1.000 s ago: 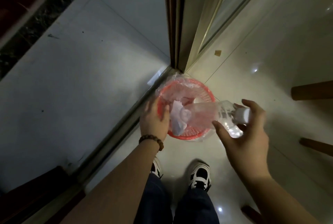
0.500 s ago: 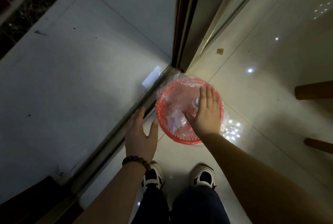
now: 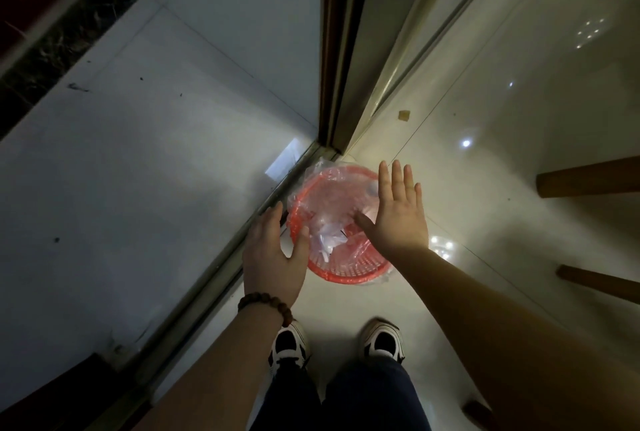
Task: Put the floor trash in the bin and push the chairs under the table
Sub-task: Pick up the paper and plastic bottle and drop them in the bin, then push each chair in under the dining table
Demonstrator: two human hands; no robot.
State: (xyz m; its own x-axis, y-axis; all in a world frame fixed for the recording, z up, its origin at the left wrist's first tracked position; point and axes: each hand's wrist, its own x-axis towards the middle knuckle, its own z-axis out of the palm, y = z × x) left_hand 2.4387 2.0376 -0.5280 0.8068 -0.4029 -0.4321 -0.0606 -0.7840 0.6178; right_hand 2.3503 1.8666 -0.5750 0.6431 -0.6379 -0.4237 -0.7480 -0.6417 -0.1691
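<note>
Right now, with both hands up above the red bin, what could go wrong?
The red bin stands just ahead of the shoes, so a step forward might tip it over. A small brown scrap lies on the floor past the bin and could get forgotten. Both the left hand and right hand are open and hold nothing.

I saw both hands, left hand (image 3: 273,259) and right hand (image 3: 398,214), spread empty above the red bin (image 3: 349,271); crumpled plastic (image 3: 325,238) lay inside.
</note>
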